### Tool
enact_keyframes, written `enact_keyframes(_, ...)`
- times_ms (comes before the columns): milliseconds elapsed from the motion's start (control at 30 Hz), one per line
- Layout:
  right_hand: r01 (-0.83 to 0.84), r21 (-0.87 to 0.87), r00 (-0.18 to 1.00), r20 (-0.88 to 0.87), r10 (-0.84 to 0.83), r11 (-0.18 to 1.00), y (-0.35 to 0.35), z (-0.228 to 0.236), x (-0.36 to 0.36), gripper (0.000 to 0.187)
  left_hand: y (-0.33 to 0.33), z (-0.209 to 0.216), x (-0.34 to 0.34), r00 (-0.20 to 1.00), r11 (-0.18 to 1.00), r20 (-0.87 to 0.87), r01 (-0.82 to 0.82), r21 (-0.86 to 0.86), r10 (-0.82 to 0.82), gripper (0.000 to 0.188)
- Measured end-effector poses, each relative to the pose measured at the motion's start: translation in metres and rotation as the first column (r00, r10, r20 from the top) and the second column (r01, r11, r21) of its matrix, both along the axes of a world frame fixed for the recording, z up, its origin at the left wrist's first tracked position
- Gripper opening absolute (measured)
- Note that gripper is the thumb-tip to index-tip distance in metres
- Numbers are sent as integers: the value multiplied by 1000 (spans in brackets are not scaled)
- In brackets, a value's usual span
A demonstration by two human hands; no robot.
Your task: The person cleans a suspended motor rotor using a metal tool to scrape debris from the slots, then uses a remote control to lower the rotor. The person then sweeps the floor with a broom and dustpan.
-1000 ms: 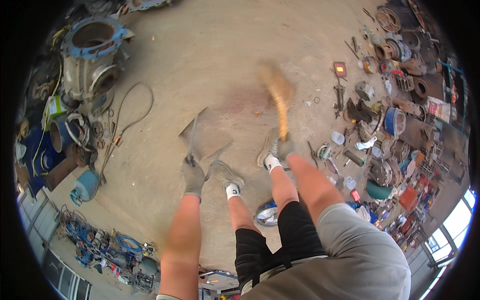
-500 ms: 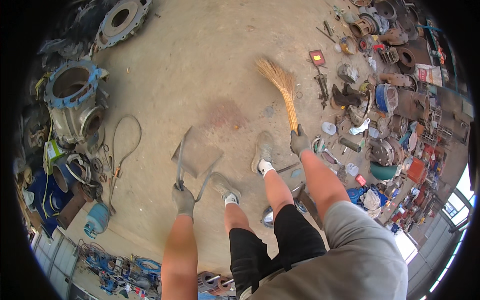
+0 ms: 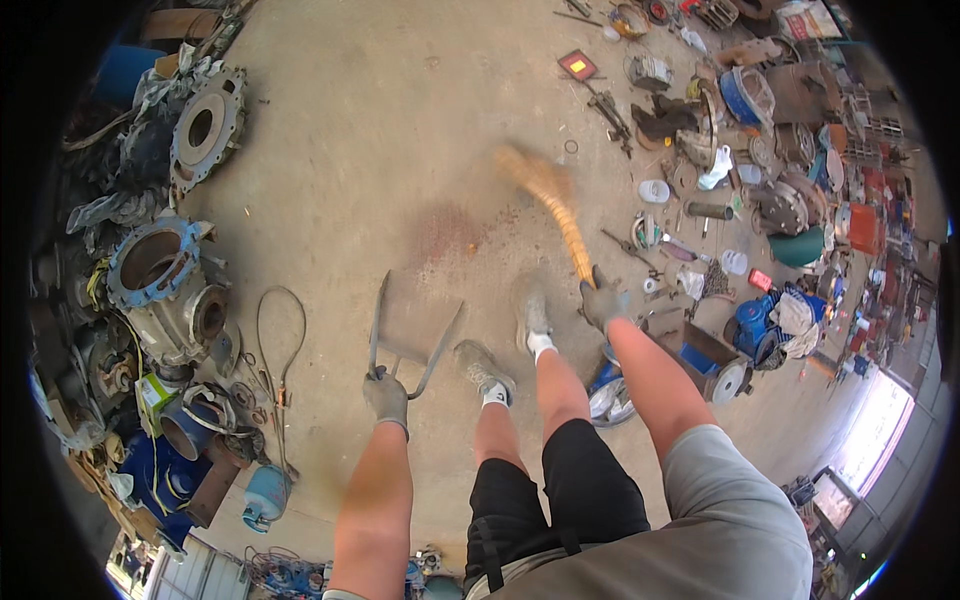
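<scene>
My left hand (image 3: 386,396) wears a grey glove and grips the handle of a grey metal dustpan (image 3: 412,325), which rests on the concrete floor in front of my feet. In a grey glove too, my right hand (image 3: 604,300) is closed on the handle of a straw broom (image 3: 548,194). The broom's yellow bristles are blurred and reach up and left over the floor, near a reddish stain (image 3: 450,232). My two shoes stand between the dustpan and the broom.
Large metal flanges and valve bodies (image 3: 165,285) pile up along the left. Scrap parts, tools and containers (image 3: 745,150) crowd the right side. A wire loop (image 3: 280,335) lies left of the dustpan. A small blue cylinder (image 3: 262,495) sits at lower left.
The broom head has swung left and is now blurred with motion. The view has shifted, so the dustpan and my feet sit lower in the frame.
</scene>
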State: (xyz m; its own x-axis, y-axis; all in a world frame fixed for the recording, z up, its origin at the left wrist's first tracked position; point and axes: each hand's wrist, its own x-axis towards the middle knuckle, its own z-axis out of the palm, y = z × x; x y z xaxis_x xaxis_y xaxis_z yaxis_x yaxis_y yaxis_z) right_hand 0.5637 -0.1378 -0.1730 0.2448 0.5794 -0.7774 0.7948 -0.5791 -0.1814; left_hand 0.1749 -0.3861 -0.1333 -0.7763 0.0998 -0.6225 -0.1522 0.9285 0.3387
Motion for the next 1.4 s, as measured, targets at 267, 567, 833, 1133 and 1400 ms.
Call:
enact_keyframes(267,-167,-41,984,60,170,985,-104,-73,-60,72,-15,-17,-10,995,993,-65,77,89,-71,28)
enact_keyframes(567,726,-115,650,-207,-731,678,-180,4,-22,47,2,-9,-13,998,995,53,-31,91,26,25)
enact_keyframes(833,244,-49,969,-27,-245,969,-220,-24,-97,41,-15,-33,-26,1000,997,25,-3,79,1,28)
enact_keyframes(1133,574,-211,702,-370,-608,791,-162,71,-64,35,1,-13,-10,1000,996,-15,-16,88,18,28)
enact_keyframes(1400,409,-193,856,-258,-449,892,-130,-4,-163,29,15,5,-3,996,999,-75,41,9,-40,29)
